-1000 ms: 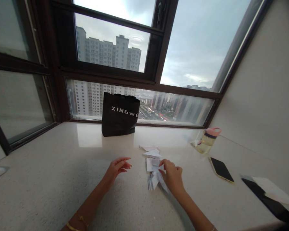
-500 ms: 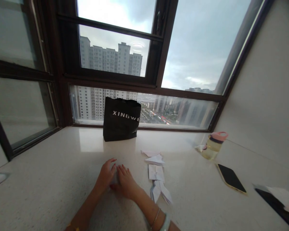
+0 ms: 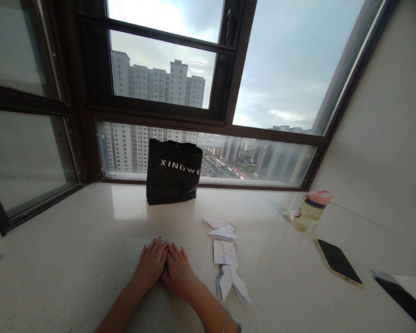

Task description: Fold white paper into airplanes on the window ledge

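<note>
My left hand lies palm down on the pale speckled counter, its fingers stretched out and close together. Right beside it, my right hand also rests flat, fingers extended, and the two hands touch along their inner edges. Whatever may lie beneath the palms is hidden. To the right of my hands, folded white papers stand in a column: a thin folded strip, a pointed paper, a square one with creases meeting in its middle, and a two-legged folded shape nearest to me.
A black bag with white lettering stands upright against the window. On the right are a bottle with a pink lid, a phone, and a dark flat item partly under white tissue-like material.
Both hands have flattened onto the counter and come together; earlier the left fingers were curled and raised, with the right thumb showing. The view has shifted slightly.
</note>
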Motion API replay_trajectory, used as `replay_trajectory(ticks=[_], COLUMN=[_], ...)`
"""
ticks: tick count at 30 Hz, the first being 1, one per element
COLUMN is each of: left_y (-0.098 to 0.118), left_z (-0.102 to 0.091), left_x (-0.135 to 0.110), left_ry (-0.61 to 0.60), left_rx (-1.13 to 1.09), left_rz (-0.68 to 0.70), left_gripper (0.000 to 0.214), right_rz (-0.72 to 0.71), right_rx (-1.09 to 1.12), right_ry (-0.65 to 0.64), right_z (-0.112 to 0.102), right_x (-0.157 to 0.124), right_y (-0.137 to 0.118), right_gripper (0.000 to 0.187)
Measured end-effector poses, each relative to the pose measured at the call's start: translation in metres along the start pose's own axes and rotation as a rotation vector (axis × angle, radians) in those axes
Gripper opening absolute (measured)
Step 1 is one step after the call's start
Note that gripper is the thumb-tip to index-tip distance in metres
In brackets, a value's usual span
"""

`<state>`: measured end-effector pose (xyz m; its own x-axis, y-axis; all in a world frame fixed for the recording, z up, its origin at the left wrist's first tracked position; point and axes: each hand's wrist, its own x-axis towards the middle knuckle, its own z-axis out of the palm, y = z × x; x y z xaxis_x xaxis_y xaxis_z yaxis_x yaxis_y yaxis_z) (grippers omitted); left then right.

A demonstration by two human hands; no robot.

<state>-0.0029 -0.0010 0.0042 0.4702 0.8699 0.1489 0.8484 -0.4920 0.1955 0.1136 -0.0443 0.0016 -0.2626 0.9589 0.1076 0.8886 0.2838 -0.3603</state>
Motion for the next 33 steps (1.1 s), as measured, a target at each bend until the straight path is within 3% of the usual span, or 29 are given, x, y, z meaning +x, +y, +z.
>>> replay_trajectory(ticks=[14, 33], left_y=[0.0036, 0.0002], left_z=[-0.0034, -0.0009], left_x=[-0.0005, -0.0011], left_ry=[-0.044, -0.033], left_rx=[0.003, 0.026], left_rz=[-0.045, 0.005], left_gripper=[0.045, 0.045], right_rz=[-0.006, -0.009], right_rx=[0.018, 0.012], right_ry=[-0.013, -0.009], right_z=[-0.0003, -0.0037], right_x=[0.0006, -0.0016], right_y=[0.0011, -0.0008], right_gripper=[0.061, 0.059])
